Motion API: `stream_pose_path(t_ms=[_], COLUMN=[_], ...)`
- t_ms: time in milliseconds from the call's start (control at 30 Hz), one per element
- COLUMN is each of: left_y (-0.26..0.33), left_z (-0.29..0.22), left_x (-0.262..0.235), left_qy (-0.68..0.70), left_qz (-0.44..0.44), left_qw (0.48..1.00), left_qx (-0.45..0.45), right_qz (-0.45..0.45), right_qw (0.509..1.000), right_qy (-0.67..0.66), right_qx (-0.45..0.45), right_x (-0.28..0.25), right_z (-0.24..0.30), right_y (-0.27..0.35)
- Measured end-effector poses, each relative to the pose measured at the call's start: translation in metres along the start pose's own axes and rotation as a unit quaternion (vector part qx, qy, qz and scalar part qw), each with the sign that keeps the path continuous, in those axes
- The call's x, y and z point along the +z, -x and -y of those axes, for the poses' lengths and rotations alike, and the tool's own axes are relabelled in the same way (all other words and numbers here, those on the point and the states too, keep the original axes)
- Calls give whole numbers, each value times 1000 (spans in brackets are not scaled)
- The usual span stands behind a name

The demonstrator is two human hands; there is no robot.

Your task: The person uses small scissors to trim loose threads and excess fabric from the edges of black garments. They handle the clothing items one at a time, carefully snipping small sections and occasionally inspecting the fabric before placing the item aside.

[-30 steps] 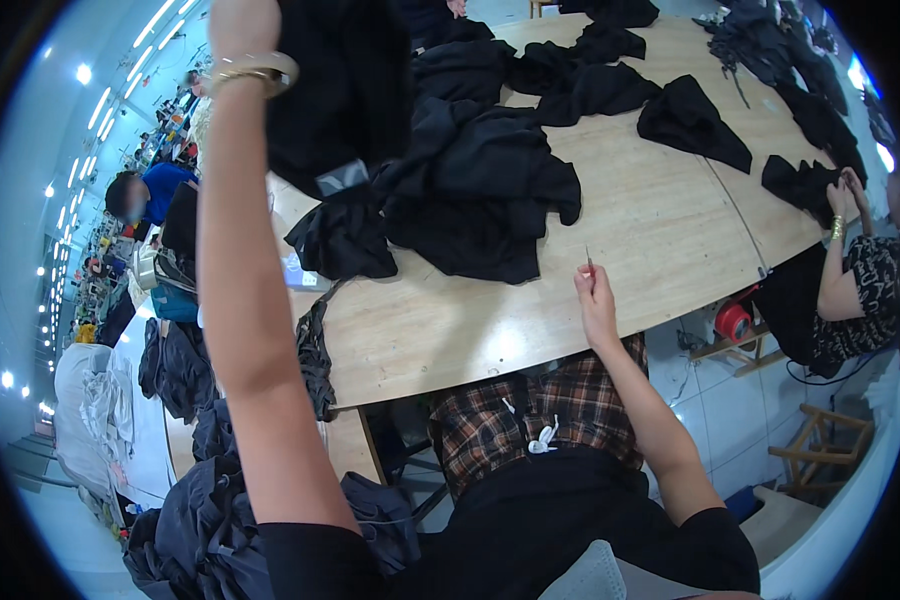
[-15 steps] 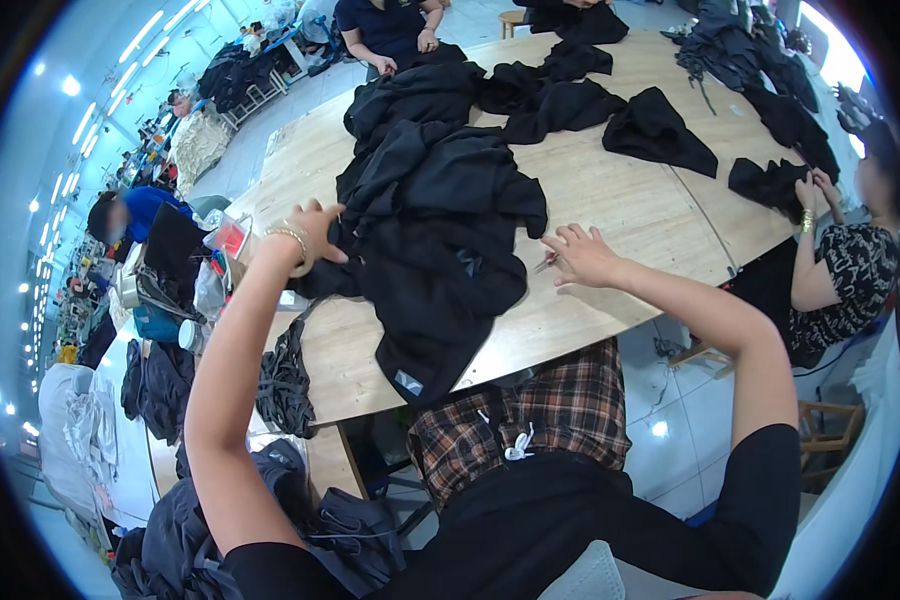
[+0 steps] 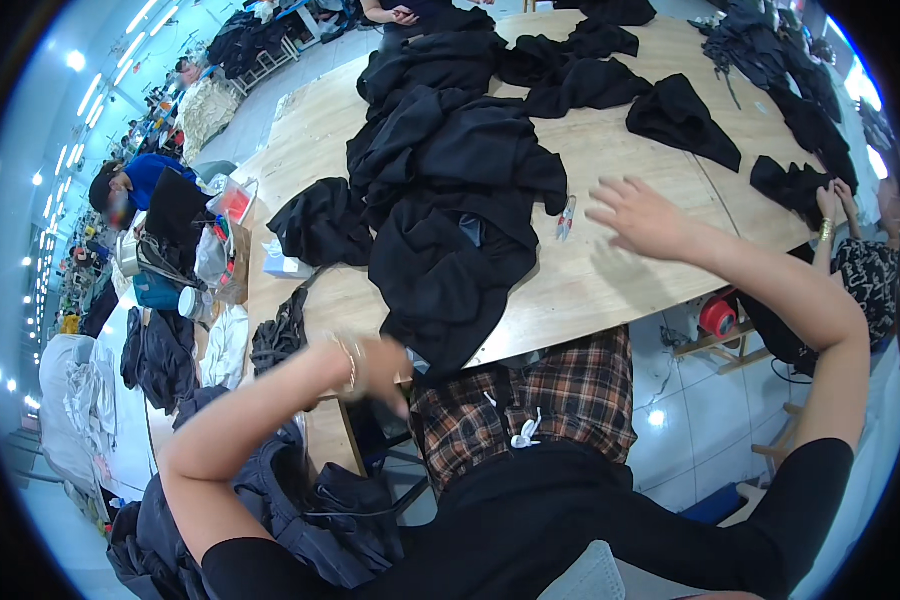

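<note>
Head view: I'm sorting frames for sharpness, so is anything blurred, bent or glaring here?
Head view: the left hand at the near table edge is motion-blurred; the right hand is slightly soft and casts a shadow on the long wooden table, whose edges bow; ceiling lights glare at the left rim.

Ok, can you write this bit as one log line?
left hand: at table edge, by black garment | right hand: open, over table, near small clippers

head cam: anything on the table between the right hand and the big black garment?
Yes. In the head view a small clear tool, likely thread snips, lies on the bare wooden table between the right hand and the black garment.
</note>
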State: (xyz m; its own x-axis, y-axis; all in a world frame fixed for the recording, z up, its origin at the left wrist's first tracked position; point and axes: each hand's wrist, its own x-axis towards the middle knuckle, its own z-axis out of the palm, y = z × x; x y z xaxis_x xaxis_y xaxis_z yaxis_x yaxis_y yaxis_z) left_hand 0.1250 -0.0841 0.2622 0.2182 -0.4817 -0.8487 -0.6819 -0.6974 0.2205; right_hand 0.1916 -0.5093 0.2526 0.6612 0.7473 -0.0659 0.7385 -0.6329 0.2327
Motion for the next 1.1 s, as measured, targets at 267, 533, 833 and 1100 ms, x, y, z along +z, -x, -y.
stream_pose_path(t_ms=[267,533,833,1100], left_y=[-35,-54,-104,-335], left_z=[-44,-50,-86,-108], left_x=[98,128,103,108], left_qy=[130,226,292,406], left_qz=[261,241,-300,-386], left_qw=[950,930,883,824], left_qx=[113,159,211,-88], right_qz=[347,317,356,36], right_qw=[914,911,857,438], right_qy=[-208,-262,-305,-694], right_qx=[-34,-25,215,571], right_x=[16,43,200,323], right_z=[58,77,112,167], right_y=[68,74,151,128])
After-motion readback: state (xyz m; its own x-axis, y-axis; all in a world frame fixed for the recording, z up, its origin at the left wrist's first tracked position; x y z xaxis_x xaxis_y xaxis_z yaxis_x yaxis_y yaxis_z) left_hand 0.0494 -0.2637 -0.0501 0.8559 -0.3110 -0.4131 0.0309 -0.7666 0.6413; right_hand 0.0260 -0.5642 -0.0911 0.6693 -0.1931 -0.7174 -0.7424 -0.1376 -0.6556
